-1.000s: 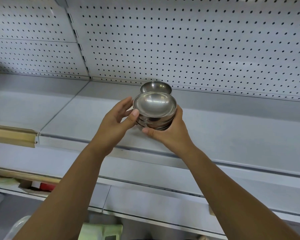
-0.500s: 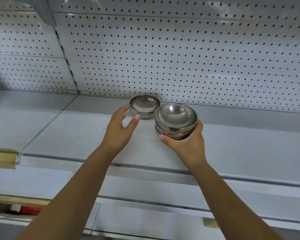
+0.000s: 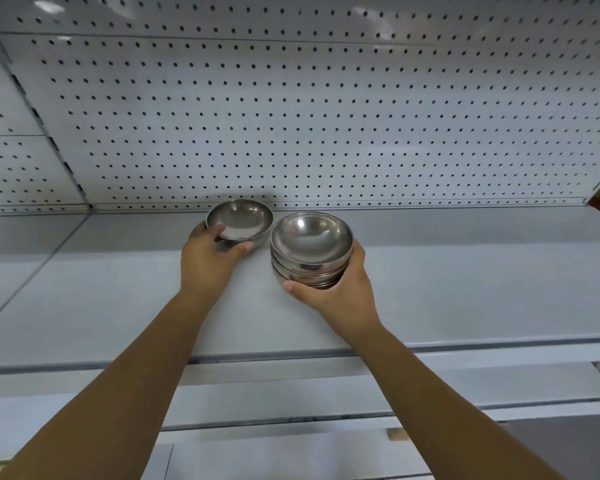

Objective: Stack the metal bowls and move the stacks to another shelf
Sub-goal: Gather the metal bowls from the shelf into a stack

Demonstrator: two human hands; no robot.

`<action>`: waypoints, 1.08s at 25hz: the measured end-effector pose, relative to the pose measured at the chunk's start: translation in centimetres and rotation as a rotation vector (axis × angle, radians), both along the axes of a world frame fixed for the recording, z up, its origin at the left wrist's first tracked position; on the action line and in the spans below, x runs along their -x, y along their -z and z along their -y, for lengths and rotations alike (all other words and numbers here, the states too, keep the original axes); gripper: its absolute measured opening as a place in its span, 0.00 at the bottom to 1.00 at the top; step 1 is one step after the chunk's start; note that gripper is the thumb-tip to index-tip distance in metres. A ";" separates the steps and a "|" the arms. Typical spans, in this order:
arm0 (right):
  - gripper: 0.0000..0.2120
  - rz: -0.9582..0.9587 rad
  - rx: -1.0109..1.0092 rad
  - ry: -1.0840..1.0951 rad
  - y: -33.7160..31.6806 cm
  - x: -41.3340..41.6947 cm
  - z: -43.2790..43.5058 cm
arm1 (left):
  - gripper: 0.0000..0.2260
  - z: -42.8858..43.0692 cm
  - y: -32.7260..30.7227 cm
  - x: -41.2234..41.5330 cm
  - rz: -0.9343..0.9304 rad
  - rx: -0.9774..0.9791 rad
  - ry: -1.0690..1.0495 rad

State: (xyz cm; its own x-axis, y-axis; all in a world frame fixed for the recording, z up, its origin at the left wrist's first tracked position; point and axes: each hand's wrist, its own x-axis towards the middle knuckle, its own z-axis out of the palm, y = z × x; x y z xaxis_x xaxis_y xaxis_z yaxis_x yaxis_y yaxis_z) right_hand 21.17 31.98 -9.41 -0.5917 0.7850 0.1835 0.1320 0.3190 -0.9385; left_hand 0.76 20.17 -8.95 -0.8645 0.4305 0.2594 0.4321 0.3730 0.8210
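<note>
Nearest: grey shelf [image 3: 118, 306] beneath both forearms. Further in: right hand [image 3: 340, 292] curled round the lower part of the stack of metal bowls [image 3: 310, 251], thumb on the near side, fingers wrapped round the right side. Stack upright, open side up; contact with the shelf not determinable. Left of that hand and slightly beyond: left hand [image 3: 210, 261] gripping the single metal bowl [image 3: 239, 220] at its near rim. Bowl tilted toward the camera, just beside the stack. Behind both: perforated back panel [image 3: 291, 116].

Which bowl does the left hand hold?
The lone bowl nearer the pegboard, left of the stack; left hand grips its near rim, right hand grips the stack.
</note>
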 end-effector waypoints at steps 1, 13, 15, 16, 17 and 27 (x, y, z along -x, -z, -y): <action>0.50 -0.003 0.002 -0.002 0.0 0.0 0.0 | 0.29 0.2 0.0 -0.2 -0.005 -0.046 -0.011; 0.51 -0.049 0.030 -0.067 0.1 -0.1 -0.4 | 0.31 2.7 -7.4 -4.1 0.033 -0.182 0.464; 0.53 -0.057 0.028 -0.078 0.2 -0.2 -0.4 | 0.30 2.1 -7.2 -4.7 0.052 -0.129 0.500; 0.54 -0.060 0.030 -0.082 0.2 -0.3 -0.4 | 0.29 1.9 -6.9 -5.0 0.058 -0.112 0.515; 0.54 -0.061 0.033 -0.083 0.2 -0.3 -0.4 | 0.29 1.6 -6.7 -5.2 0.061 -0.098 0.531; 0.58 -0.052 0.041 -0.168 0.6 -0.3 -0.9 | 0.41 1.2 -5.6 -5.4 0.231 -0.155 0.582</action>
